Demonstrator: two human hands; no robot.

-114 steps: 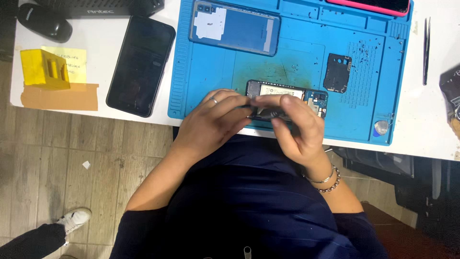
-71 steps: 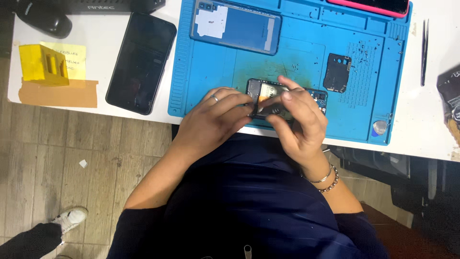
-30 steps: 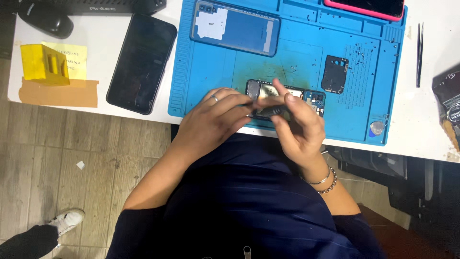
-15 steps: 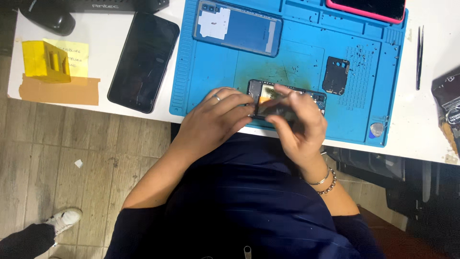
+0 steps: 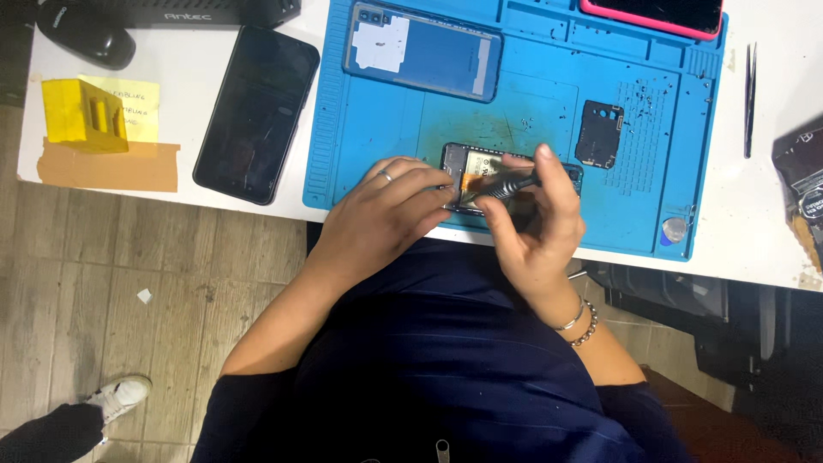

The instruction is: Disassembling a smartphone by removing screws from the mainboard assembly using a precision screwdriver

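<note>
An opened phone body point(image 5: 480, 163) with its insides showing lies near the front edge of a blue work mat point(image 5: 386, 120). My left hand point(image 5: 386, 214) rests on the phone's left end and steadies it; a ring shows on one finger. My right hand point(image 5: 536, 227) grips a dark screwdriver point(image 5: 510, 183), whose tip points left onto the phone's inner parts. A small black cover plate point(image 5: 597, 134) lies on the mat to the right of the phone.
A blue phone back cover point(image 5: 424, 50) lies at the mat's far side. A pink-edged phone point(image 5: 651, 13) sits at the top right. A black phone point(image 5: 257, 111) lies left of the mat on the white table. Tweezers point(image 5: 750, 99), a yellow block point(image 5: 86, 116) and a mouse point(image 5: 86, 43) are also here.
My right hand has shifted the screwdriver slightly over the phone while my left hand stayed put. The view has drifted a little.
</note>
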